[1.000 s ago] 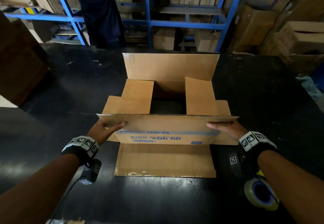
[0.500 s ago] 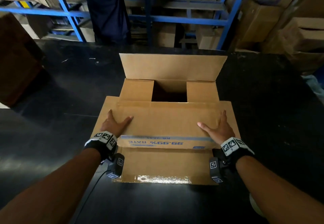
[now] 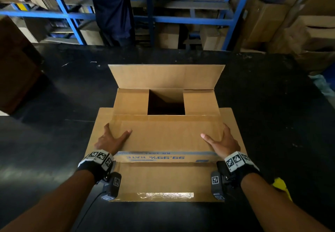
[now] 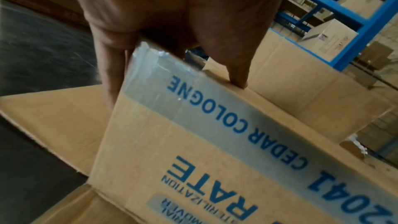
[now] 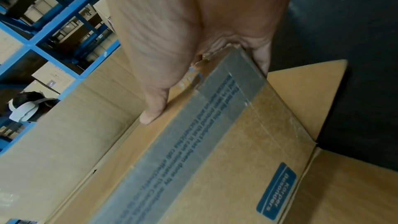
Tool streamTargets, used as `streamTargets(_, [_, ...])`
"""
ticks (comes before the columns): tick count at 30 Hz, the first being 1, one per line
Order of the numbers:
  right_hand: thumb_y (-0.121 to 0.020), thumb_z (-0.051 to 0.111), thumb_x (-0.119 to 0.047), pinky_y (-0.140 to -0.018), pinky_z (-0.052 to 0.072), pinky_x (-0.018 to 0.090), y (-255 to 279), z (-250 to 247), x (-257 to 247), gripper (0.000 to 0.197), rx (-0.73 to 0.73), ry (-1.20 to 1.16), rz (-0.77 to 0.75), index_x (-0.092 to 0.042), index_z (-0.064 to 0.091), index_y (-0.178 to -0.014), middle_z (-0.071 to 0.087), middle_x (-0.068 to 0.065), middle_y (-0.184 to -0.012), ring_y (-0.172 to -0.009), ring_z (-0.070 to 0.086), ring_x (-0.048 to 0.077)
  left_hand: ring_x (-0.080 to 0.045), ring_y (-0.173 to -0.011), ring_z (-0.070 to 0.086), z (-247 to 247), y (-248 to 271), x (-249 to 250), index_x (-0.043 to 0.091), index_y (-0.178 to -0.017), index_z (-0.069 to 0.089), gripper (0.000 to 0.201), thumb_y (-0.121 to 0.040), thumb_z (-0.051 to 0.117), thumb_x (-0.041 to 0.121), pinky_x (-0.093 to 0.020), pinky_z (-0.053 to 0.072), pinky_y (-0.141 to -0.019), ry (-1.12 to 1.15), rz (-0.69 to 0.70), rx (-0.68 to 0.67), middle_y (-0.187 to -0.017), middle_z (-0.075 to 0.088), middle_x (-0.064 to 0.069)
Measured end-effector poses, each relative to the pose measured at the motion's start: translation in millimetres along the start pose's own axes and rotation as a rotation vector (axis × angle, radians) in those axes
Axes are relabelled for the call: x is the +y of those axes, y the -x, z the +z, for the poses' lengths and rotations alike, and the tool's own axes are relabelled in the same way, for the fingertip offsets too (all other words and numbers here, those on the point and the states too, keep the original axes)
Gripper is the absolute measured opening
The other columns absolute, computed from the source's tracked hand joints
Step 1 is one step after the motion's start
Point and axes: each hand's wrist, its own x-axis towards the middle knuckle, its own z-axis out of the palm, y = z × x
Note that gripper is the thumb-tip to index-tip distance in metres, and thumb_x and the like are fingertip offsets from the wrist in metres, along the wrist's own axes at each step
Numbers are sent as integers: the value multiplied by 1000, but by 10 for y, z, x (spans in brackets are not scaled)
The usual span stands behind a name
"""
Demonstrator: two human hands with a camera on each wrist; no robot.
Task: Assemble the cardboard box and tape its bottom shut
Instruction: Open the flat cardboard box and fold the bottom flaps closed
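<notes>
A brown cardboard box with blue print lies on the black table. Its two short flaps are folded in, and a dark gap shows between them. The near long flap lies folded down over them. The far long flap stands up. My left hand presses the near flap's left end, thumb on top and fingers straight along the edge. My right hand presses the right end the same way. A yellow piece of the tape roll peeks out behind my right forearm.
Blue metal shelving with cartons runs along the far side. A person in dark clothes stands there. Stacked cardboard boxes fill the right. A dark brown box sits at the table's left edge.
A second ago both hands held the near long flap up by its edge. They have folded it down onto the short flaps and now press it flat.
</notes>
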Motion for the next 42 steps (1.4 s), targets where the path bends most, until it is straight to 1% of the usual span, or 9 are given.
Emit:
streamTargets(5, [-57, 67, -86, -109, 41, 50, 73, 53, 32, 122, 0, 12, 17, -38, 12, -154, 48, 4, -151, -133, 49, 37, -48, -135, 48, 54, 2, -88, 25, -159, 11, 108, -78, 58, 81, -59, 39, -112, 10, 17, 47, -155, 42, -22])
streamTargets(9, [-60, 70, -81, -108, 41, 48, 74, 35, 6, 117, 14, 1, 5, -37, 15, -154, 49, 3, -149, -132, 50, 36, -37, -154, 21, 179, 166, 114, 26, -160, 15, 99, -84, 57, 73, -59, 22, -122, -199, 318, 261, -168, 18, -11])
streamTargets(12, [-62, 71, -79, -107, 42, 48, 85, 36, 21, 115, 28, -7, -4, -37, 17, -154, 50, 3, -147, -131, 51, 36, -28, -159, -3, 425, 367, 393, 34, -162, 13, 91, -88, 47, 75, -54, 1, -126, -340, 586, 165, -173, 1, 1])
streamTargets(16, [-60, 72, -80, -108, 41, 49, 69, 53, 24, 117, 22, -14, 8, -37, 17, -154, 50, 3, -148, -132, 50, 35, -27, -158, -15, 839, 504, 599, 41, -161, 3, 78, -94, 22, 75, -60, -2, -125, -483, 748, 48, -172, -11, 3])
streamTargets(20, [-48, 76, -82, -107, 43, 54, 2, 51, -28, 128, 37, 10, 8, -32, 20, -152, 44, 5, -151, -133, 48, 34, -27, -158, -16, 973, 507, 592, 41, -161, -5, 74, -96, 9, 72, -60, -6, -125, -569, 754, 85, -172, -13, 4])
streamTargets(25, [-71, 83, -48, -117, 28, 55, -222, -160, -778, 107, 233, 351, -307, -30, 18, -154, 12, 9, -164, -150, 21, 34, -27, -159, -9, 1003, 491, 563, 40, -162, 1, 74, -96, 6, 73, -61, 1, -125, -566, 755, 111, -173, -7, 4])
streamTargets(32, [-76, 74, -50, -119, 5, 60, -651, -303, -1956, 100, 317, 619, -619, -32, 17, -156, 7, 7, -167, -154, 4, 33, -27, -159, -5, 1002, 494, 560, 40, -162, 6, 75, -95, 3, 74, -61, 3, -125, -556, 757, 104, -173, -3, 4])
streamTargets(37, [-81, 62, -56, -115, 24, 60, -447, -118, -1603, 67, 207, 725, -603, -27, 48, -139, 55, 4, -139, -132, 45, 31, -26, -159, -8, 982, 495, 572, 42, -161, 3, 77, -93, 0, 76, -60, -1, -125, -546, 748, 87, -173, -5, 5])
streamTargets(42, [-91, 51, -58, -118, 25, 54, -153, 248, -816, 76, -20, 698, -502, -27, 26, -155, 20, 3, -164, -150, 19, 27, -25, -159, -13, 955, 504, 579, 43, -161, -4, 78, -90, -4, 77, -60, -6, -125, -559, 746, 70, -172, -11, 6])
